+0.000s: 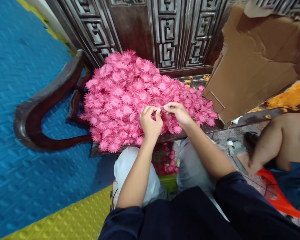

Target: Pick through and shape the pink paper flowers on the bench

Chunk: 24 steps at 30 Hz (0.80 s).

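A large heap of pink artificial-looking flowers (125, 96) covers the dark wooden bench (96, 149). Just above the heap's front, my left hand (151, 123) has its thumb and forefinger pinched together. My right hand (178, 113) faces it, a few centimetres apart, fingertips also closed in a pinch. Whatever sits between the fingertips of either hand is too small to make out against the pink petals. More pink flowers (172, 160) lie below, between my knees, partly in a green container (169, 183).
A brown cardboard sheet (255, 63) stands upright on the bench at right, with orange petals (290, 95) behind it. A curved wooden armrest (27, 123) bounds the left, beside blue matting (52, 176). Another person's leg (270, 143) and a red stool (280, 196) are at right.
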{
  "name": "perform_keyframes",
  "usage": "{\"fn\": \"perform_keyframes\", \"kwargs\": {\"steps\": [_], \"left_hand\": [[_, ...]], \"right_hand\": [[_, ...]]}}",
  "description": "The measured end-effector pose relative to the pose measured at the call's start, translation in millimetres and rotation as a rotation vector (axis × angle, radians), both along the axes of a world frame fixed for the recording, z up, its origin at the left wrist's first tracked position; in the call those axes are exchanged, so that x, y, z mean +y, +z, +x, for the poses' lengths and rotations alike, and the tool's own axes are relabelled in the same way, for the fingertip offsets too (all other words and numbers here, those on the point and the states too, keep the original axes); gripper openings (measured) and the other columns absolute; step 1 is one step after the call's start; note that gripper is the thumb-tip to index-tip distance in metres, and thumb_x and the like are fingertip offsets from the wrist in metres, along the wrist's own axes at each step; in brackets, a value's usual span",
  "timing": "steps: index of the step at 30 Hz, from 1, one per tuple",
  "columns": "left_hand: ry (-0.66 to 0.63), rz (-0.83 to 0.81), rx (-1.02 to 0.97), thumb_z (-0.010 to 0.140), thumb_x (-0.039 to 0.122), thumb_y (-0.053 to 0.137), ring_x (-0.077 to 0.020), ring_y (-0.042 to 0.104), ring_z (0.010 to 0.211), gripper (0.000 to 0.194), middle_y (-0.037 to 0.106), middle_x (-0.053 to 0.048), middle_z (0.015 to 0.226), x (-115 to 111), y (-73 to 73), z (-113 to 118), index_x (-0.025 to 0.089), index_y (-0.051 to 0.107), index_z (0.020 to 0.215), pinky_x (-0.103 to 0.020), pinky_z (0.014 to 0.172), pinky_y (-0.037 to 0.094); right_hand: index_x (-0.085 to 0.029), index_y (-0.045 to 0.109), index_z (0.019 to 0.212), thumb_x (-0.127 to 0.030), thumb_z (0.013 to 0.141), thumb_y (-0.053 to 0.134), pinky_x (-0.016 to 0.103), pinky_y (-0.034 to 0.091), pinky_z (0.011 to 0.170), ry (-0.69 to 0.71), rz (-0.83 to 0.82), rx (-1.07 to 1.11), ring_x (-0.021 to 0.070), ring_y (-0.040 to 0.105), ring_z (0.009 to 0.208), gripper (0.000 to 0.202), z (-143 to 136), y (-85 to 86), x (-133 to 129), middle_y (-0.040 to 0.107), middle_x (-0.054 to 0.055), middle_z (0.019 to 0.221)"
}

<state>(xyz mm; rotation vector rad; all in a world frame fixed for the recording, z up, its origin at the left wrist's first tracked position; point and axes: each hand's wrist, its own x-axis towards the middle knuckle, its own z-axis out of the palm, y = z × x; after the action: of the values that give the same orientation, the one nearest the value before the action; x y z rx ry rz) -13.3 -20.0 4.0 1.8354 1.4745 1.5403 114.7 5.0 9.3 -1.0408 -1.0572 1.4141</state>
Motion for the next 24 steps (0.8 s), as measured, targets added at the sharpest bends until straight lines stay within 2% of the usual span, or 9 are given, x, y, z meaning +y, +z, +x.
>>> {"fn": "perform_keyframes", "kwargs": {"steps": [2, 5, 9, 13, 15, 18, 21, 24], "left_hand": [[-0.062, -0.067, 0.031, 0.081, 0.02, 0.053, -0.0179, 0.056, 0.077, 0.011, 0.063, -0.003, 0.079, 1.4, -3.3, 0.8, 0.02, 0.061, 0.073, -0.029, 0.075, 0.041], [-0.108, -0.147, 0.076, 0.081, 0.021, 0.051, -0.0191, 0.059, 0.081, 0.013, 0.067, -0.005, 0.086, 2.2, -7.1, 2.0, 0.02, 0.064, 0.08, -0.031, 0.077, 0.042], [-0.051, -0.187, 0.08, 0.082, 0.025, 0.05, -0.0205, 0.061, 0.082, 0.018, 0.069, -0.007, 0.091, 1.7, -7.8, 0.0, 0.018, 0.065, 0.09, -0.033, 0.08, 0.044], [-0.03, -0.211, 0.079, 0.083, 0.027, 0.049, -0.0192, 0.063, 0.084, 0.021, 0.069, -0.007, 0.092, 2.7, -5.1, -5.3, 0.018, 0.064, 0.092, -0.032, 0.082, 0.046], [-0.028, -0.223, 0.106, 0.082, 0.027, 0.049, -0.0189, 0.063, 0.085, 0.021, 0.07, -0.006, 0.092, 4.1, -4.5, -6.8, 0.017, 0.064, 0.093, -0.032, 0.083, 0.046], [-0.035, -0.233, 0.149, 0.082, 0.027, 0.048, -0.0197, 0.063, 0.085, 0.022, 0.07, -0.007, 0.093, 6.6, -6.1, -6.0, 0.016, 0.065, 0.093, -0.032, 0.083, 0.047], [-0.056, -0.251, 0.183, 0.083, 0.027, 0.048, -0.0202, 0.063, 0.087, 0.022, 0.07, -0.007, 0.092, 7.1, -9.0, -1.4, 0.016, 0.064, 0.092, -0.033, 0.084, 0.046], [-0.087, -0.289, 0.216, 0.084, 0.026, 0.047, -0.0205, 0.063, 0.087, 0.021, 0.069, -0.007, 0.092, 4.9, -11.0, 5.2, 0.017, 0.064, 0.091, -0.034, 0.084, 0.046]], "right_hand": [[-0.02, 0.065, 0.059, -0.027, 0.056, 0.07, 0.026, 0.043, 0.064, -0.081, -0.033, -0.028, 0.0098, 0.051, 0.058, 0.008, 10.9, 1.3, 3.4, 0.061, -0.003, 0.059], [-0.02, 0.064, 0.061, -0.024, 0.061, 0.063, 0.027, 0.044, 0.064, -0.353, 0.011, -0.119, 0.011, 0.053, 0.059, 0.005, 42.0, -0.2, 10.8, 0.062, -0.002, 0.062], [-0.017, 0.065, 0.068, -0.025, 0.068, 0.057, 0.032, 0.046, 0.08, -0.718, 0.114, -0.505, 0.0163, 0.06, 0.076, 0.012, 102.4, -11.0, 13.0, 0.067, 0.004, 0.076], [-0.018, 0.068, 0.083, -0.03, 0.073, 0.052, 0.037, 0.047, 0.083, -0.965, -0.085, -0.877, 0.0207, 0.064, 0.085, 0.022, 158.6, -29.9, -0.4, 0.071, 0.007, 0.088], [-0.021, 0.067, 0.089, -0.033, 0.072, 0.056, 0.039, 0.046, 0.086, -0.944, -0.215, -0.991, 0.0216, 0.065, 0.089, 0.024, 178.3, -41.2, -8.5, 0.071, 0.006, 0.092], [-0.02, 0.067, 0.088, -0.034, 0.068, 0.061, 0.037, 0.047, 0.084, -0.79, -0.324, -1.028, 0.0206, 0.065, 0.086, 0.024, 195.5, -58.5, -15.0, 0.072, 0.007, 0.091], [-0.017, 0.067, 0.084, -0.036, 0.071, 0.058, 0.032, 0.049, 0.077, -0.641, -0.302, -0.978, 0.0184, 0.065, 0.078, 0.024, 199.0, -71.6, -10.5, 0.072, 0.009, 0.087], [-0.013, 0.068, 0.083, -0.032, 0.074, 0.055, 0.031, 0.049, 0.076, -0.528, -0.23, -0.986, 0.0179, 0.064, 0.077, 0.025, 192.3, -76.7, 4.6, 0.072, 0.01, 0.086]]}}
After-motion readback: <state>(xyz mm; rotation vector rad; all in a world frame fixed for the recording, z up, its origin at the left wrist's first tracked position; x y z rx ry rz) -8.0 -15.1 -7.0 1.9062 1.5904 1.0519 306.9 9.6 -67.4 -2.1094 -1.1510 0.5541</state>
